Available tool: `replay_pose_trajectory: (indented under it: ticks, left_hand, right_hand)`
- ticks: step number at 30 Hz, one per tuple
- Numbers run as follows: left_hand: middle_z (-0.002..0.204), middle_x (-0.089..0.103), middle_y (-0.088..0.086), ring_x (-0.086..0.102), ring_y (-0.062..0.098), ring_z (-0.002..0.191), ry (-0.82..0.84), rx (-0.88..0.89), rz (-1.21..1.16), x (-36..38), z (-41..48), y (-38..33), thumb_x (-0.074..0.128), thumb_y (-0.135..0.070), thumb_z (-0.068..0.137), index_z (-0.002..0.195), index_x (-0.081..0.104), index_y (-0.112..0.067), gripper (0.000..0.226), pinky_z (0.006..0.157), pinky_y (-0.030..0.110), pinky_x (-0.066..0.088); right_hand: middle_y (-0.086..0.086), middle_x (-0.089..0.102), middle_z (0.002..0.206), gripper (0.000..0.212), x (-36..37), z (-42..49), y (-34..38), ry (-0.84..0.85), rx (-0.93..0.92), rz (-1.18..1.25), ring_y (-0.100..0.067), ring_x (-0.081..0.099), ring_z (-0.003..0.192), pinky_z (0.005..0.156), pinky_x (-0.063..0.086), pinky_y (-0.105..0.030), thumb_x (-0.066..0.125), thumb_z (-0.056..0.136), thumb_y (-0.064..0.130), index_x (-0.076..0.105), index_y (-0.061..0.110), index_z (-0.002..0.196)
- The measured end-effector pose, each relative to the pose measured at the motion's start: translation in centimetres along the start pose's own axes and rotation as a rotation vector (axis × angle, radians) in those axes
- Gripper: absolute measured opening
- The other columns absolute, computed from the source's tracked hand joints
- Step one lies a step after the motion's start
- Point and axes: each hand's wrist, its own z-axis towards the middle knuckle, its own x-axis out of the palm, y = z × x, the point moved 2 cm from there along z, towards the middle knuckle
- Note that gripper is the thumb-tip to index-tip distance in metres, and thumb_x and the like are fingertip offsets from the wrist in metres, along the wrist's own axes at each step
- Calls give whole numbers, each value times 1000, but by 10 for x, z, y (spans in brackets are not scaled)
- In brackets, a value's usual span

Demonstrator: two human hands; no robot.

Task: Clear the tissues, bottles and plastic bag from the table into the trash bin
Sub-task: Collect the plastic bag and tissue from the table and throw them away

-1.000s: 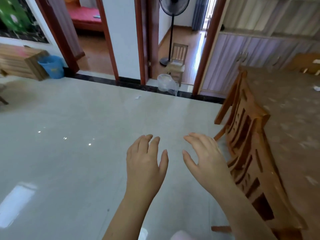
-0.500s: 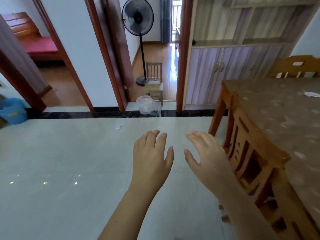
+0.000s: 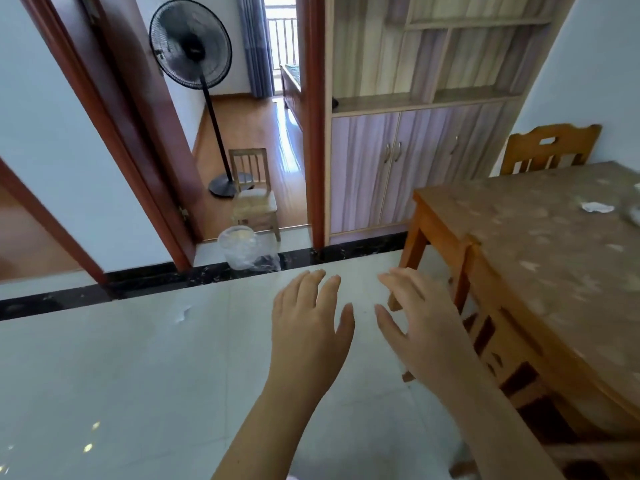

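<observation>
Head view: left hand [image 3: 308, 327] and right hand [image 3: 415, 330] hover over the floor [image 3: 138, 358], fingers spread, holding nothing. A crumpled tissue [image 3: 596, 206] lies on the table [image 3: 554, 258]; the clear-lined trash bin [image 3: 242, 251] stands before a small wooden chair [image 3: 254, 202].

Table [image 3: 554, 244] at right, tissue [image 3: 596, 206] on it, chair [image 3: 498, 344] tucked against its near side, bin [image 3: 239, 249] ahead at doorway [image 3: 277, 174], small chair [image 3: 255, 202] and fan [image 3: 192, 45] behind bin, cabinet [image 3: 398, 168] right of doorway.

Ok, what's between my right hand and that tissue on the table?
Head view: the back of the wooden chair, then bare patterned tabletop, lie between the right hand and the crumpled tissue.
</observation>
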Motion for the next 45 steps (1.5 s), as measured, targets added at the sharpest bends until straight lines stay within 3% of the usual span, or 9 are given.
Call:
replay_pose_trajectory:
  ticks: [3, 7, 11, 13, 15, 17, 27, 37, 45]
  left_hand:
    - [113, 66, 16, 57, 36, 110, 4, 56, -15, 7, 56, 39, 70, -18, 77, 110, 62, -5, 36, 93, 50, 43]
    - [114, 65, 16, 57, 37, 109, 9, 94, -42, 20, 130, 82, 70, -18, 77, 111, 62, -5, 38, 93, 52, 42]
    - [115, 64, 16, 56, 37, 111, 59, 123, -95, 48, 187, 107, 70, -19, 78, 113, 61, -6, 38, 95, 52, 40]
    - [115, 64, 16, 55, 36, 111, 79, 153, -109, 63, 212, 113, 70, -19, 78, 113, 61, -6, 39, 95, 51, 40]
    - [114, 64, 16, 56, 37, 110, 80, 200, -120, 78, 237, 116, 70, -19, 78, 112, 61, -6, 38, 94, 51, 41]
    - [114, 64, 16, 56, 37, 110, 83, 238, -131, 98, 267, 117, 69, -19, 78, 112, 61, -6, 38, 95, 51, 41]
    - [107, 65, 17, 58, 36, 103, 137, 427, -172, 214, 443, 77, 62, -21, 81, 107, 61, -4, 31, 90, 46, 43]
    - [106, 65, 13, 60, 30, 101, 239, 529, -322, 308, 579, 30, 43, -31, 82, 107, 62, -5, 41, 85, 38, 44]
    - [106, 64, 18, 59, 35, 102, 293, 611, -383, 397, 700, 24, 64, -16, 78, 107, 62, 0, 34, 84, 45, 46]
  right_hand:
    - [-10, 52, 133, 43, 23, 65, 16, -21, 18, -43, -25, 45, 123, 107, 30, -41, 53, 87, 30, 49, 13, 126]
    - [-12, 58, 126, 40, 45, 137, 30, -101, 46, -49, -29, 50, 119, 99, 35, -43, 58, 85, 27, 55, 10, 120]
    - [-5, 50, 135, 43, 66, 190, 20, -76, 141, -102, -22, 40, 127, 106, 29, -39, 54, 87, 32, 48, 17, 128]
    - [-7, 51, 134, 43, 73, 213, 9, -73, 197, -112, -24, 41, 126, 108, 31, -45, 56, 86, 30, 49, 16, 127]
    - [-14, 56, 127, 40, 77, 234, -1, -113, 215, -84, -31, 48, 120, 100, 38, -55, 61, 83, 23, 54, 10, 121]
    - [-18, 60, 119, 38, 82, 259, -17, -171, 222, -79, -34, 54, 112, 92, 45, -56, 66, 80, 16, 58, 6, 115]
    - [-21, 64, 110, 34, 78, 418, -133, -339, 227, -155, -38, 59, 101, 88, 43, -47, 71, 72, 7, 62, 0, 105]
    - [-15, 60, 120, 37, 64, 534, -238, -342, 385, -204, -33, 53, 113, 97, 41, -51, 66, 78, 14, 59, 5, 113]
    - [-14, 58, 123, 38, 85, 639, -304, -353, 527, -251, -31, 50, 116, 97, 40, -53, 63, 81, 15, 56, 7, 118]
